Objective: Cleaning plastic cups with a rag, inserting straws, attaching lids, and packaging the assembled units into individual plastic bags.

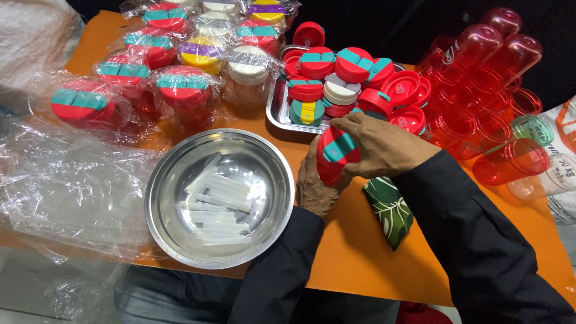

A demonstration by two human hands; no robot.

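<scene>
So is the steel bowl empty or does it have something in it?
Not empty: the steel bowl holds a loose pile of clear plastic straws lying flat across its bottom.

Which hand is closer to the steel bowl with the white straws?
Left. The left hand sits just beside the steel bowl rim, under the red lid. The right hand is farther away, on top of the lid.

1. Lid [337,153] in my hands: red, teal flap.
2. Table [354,252]: orange.
3. Bowl [174,240]: bare silver steel; straws [219,201] inside translucent white.
4. Cloth [389,207] beside my sleeve: dark green, pale leaf print.
5. Empty bottles [480,90]: clear red.
</scene>
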